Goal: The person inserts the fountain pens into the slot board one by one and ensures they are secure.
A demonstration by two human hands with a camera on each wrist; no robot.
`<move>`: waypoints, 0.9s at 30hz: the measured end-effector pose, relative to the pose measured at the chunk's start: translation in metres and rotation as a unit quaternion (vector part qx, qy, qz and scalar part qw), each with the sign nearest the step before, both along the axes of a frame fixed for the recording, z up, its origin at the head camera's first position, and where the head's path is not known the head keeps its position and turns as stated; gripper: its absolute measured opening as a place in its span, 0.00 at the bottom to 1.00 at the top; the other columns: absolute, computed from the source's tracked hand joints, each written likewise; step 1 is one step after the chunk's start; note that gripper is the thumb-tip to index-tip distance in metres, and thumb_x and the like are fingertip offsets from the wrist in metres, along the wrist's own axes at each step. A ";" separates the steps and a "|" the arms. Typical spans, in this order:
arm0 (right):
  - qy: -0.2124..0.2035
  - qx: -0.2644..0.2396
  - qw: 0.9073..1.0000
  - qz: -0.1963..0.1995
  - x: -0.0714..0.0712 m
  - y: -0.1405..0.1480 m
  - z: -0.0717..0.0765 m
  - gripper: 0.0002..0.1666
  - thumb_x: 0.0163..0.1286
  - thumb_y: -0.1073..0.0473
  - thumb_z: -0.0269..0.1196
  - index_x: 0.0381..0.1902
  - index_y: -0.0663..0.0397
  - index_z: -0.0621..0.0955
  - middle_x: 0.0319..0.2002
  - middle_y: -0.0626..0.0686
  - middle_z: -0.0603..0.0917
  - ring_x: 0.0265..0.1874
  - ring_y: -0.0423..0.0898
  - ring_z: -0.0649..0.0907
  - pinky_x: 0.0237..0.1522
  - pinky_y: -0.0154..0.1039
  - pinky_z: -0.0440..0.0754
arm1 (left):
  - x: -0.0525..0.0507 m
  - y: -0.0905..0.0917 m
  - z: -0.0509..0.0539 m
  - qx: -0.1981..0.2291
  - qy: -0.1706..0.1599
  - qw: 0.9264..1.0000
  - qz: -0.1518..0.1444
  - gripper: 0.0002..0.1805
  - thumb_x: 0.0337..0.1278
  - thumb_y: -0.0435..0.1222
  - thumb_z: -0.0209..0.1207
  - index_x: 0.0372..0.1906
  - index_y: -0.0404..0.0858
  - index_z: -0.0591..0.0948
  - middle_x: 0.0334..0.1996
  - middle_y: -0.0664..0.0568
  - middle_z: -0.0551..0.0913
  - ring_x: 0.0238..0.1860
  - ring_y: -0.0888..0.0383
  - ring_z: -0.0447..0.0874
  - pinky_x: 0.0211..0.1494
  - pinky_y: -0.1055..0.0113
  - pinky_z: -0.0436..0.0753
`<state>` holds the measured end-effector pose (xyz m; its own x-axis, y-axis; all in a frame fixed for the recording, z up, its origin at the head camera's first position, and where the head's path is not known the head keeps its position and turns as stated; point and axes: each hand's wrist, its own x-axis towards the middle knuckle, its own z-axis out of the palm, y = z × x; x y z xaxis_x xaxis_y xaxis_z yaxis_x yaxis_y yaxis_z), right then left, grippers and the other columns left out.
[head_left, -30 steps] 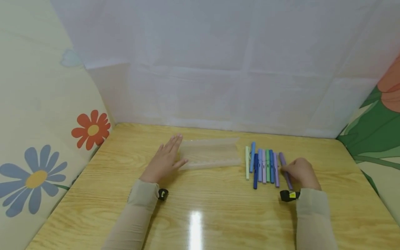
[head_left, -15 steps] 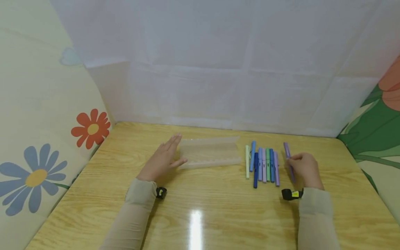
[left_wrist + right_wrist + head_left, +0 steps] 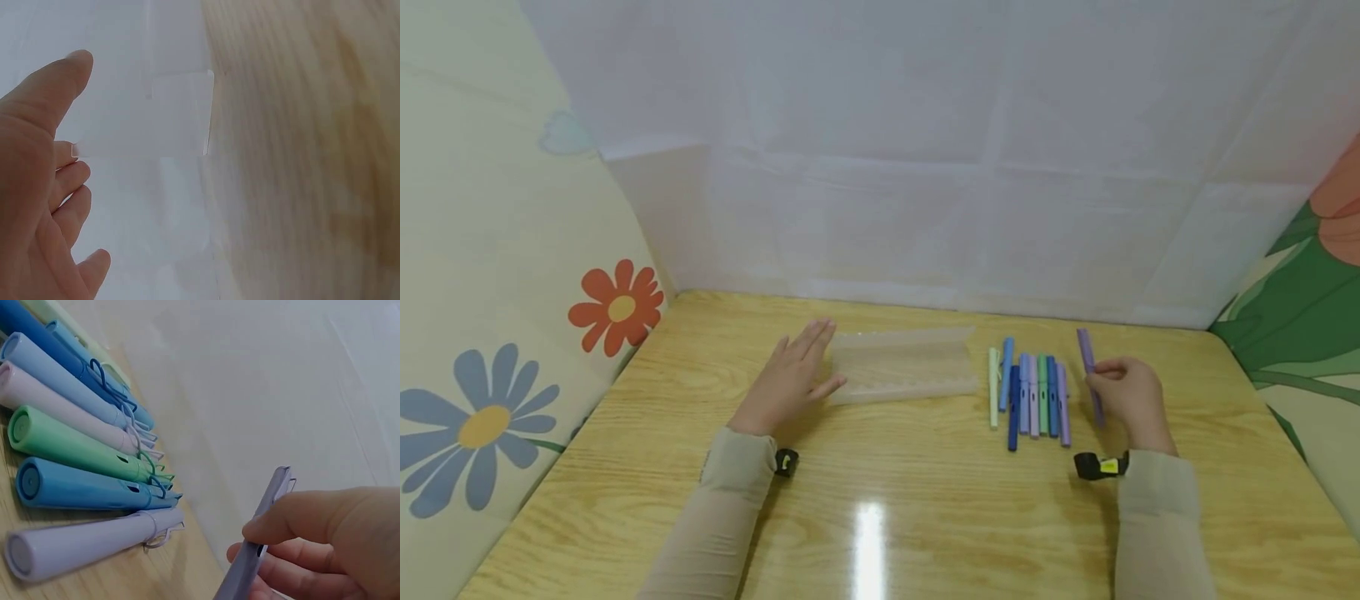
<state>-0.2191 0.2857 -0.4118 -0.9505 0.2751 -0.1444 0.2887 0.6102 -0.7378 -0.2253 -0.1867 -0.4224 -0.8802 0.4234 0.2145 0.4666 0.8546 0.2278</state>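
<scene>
Between thumb and fingers my right hand (image 3: 1131,400) pinches a purple pen (image 3: 1086,350), just right of the pen row; in the right wrist view the pen (image 3: 250,553) stands tilted and its clip shows at the top. My left hand (image 3: 784,383) lies with fingers extended at the left end of a clear plastic tray (image 3: 902,390). The left wrist view has the tray's corner (image 3: 181,115) in front of the fingers and thumb. Several capped pens lie side by side, among them a green pen (image 3: 75,440), a blue pen (image 3: 81,484) and a lilac pen (image 3: 87,544).
A pale green pen (image 3: 994,390) forms the row's left end, close to the tray. Behind the wooden table (image 3: 955,500) hangs a white cloth (image 3: 850,208). Flower-patterned cloth (image 3: 490,250) covers the left side.
My right hand has lifted the purple pen from the right end of the row and moved it slightly away from me. My left hand has stayed almost still at the tray.
</scene>
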 end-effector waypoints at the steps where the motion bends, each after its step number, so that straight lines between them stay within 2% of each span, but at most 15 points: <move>1: 0.007 -0.003 1.000 -0.002 0.000 -0.001 0.000 0.21 0.72 0.60 0.63 0.56 0.69 0.78 0.47 0.64 0.83 0.39 0.51 0.83 0.32 0.34 0.81 | 0.000 0.000 0.000 -0.005 0.004 1.000 0.002 0.47 0.72 0.53 0.57 0.80 0.30 0.52 0.79 0.37 0.53 0.79 0.41 0.49 0.78 0.35 0.52; 6: 0.039 -0.014 0.999 -0.013 -0.001 -0.005 0.001 0.21 0.73 0.60 0.63 0.58 0.67 0.78 0.52 0.66 0.82 0.46 0.55 0.83 0.37 0.34 0.80 | 0.000 -0.001 0.000 -0.018 0.015 1.000 0.008 0.46 0.72 0.53 0.56 0.80 0.31 0.52 0.79 0.37 0.54 0.80 0.42 0.48 0.78 0.36 0.52; 10: 0.054 -0.046 0.997 -0.022 -0.001 -0.008 0.001 0.23 0.73 0.59 0.64 0.62 0.66 0.77 0.57 0.66 0.81 0.51 0.55 0.83 0.40 0.31 0.82 | 0.000 -0.002 0.001 -0.019 0.017 1.000 0.010 0.43 0.75 0.50 0.54 0.80 0.31 0.52 0.79 0.37 0.53 0.80 0.42 0.49 0.78 0.36 0.52; 15: 0.062 -0.116 0.991 -0.030 -0.003 -0.012 -0.002 0.26 0.73 0.59 0.65 0.64 0.64 0.75 0.59 0.64 0.81 0.45 0.41 0.84 0.44 0.27 0.85 | 0.001 -0.004 0.000 -0.022 0.020 0.999 0.013 0.40 0.77 0.48 0.52 0.80 0.31 0.52 0.80 0.38 0.53 0.80 0.42 0.49 0.78 0.36 0.53; 19: 0.070 -0.158 0.984 -0.031 -0.005 -0.016 -0.006 0.27 0.72 0.60 0.66 0.65 0.64 0.75 0.56 0.60 0.83 0.38 0.32 0.83 0.45 0.26 0.84 | 0.001 -0.004 0.000 -0.018 0.021 0.999 0.015 0.40 0.77 0.48 0.53 0.80 0.30 0.52 0.79 0.37 0.54 0.80 0.41 0.49 0.77 0.35 0.53; 23: 0.069 -0.191 0.979 -0.034 -0.006 -0.019 -0.009 0.28 0.72 0.58 0.67 0.65 0.62 0.76 0.52 0.54 0.85 0.40 0.32 0.83 0.46 0.26 0.84 | 0.002 -0.003 0.000 -0.015 0.018 1.000 0.018 0.41 0.76 0.48 0.53 0.80 0.31 0.52 0.79 0.37 0.53 0.80 0.41 0.49 0.77 0.34 0.53; 27: 0.051 -0.205 0.977 -0.035 -0.005 -0.026 -0.008 0.30 0.72 0.51 0.67 0.67 0.57 0.76 0.56 0.54 0.83 0.44 0.36 0.84 0.51 0.29 0.83 | 0.002 -0.002 -0.001 -0.016 0.017 1.000 0.020 0.41 0.76 0.48 0.53 0.80 0.31 0.52 0.80 0.38 0.52 0.80 0.41 0.48 0.77 0.34 0.53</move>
